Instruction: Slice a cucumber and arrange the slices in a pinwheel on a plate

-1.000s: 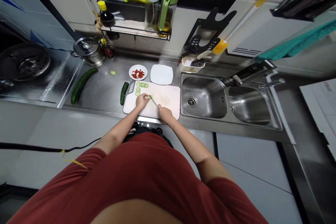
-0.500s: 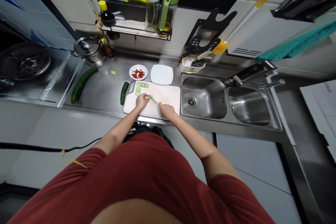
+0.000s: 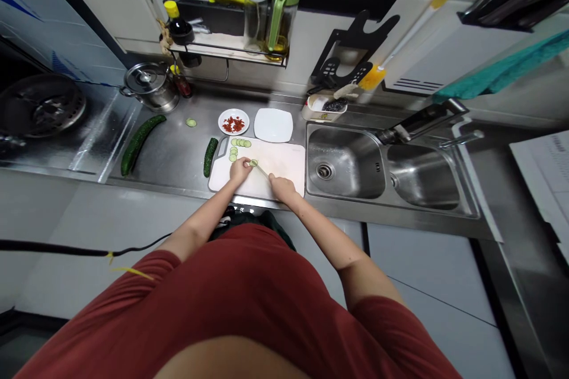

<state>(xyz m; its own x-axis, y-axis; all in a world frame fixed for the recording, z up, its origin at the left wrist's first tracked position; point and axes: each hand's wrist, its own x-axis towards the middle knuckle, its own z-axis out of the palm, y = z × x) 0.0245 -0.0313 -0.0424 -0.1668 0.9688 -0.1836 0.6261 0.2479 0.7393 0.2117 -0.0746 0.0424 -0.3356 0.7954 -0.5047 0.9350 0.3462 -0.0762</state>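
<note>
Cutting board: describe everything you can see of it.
The cutting board is a pale, thin slab, plastic by its look, with rounded corners, a darker rim and a grey slotted handle at its left end. It lies flat on the metal counter, just left of the sink. Cucumber slices rest on its far left part. Both hands are over its nearer part; whether they touch it is unclear.

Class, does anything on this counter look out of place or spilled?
One pale green piece lies on the steel counter, apart from the cucumber slices on the cutting board, so it looks stray. No spill shows.
</note>
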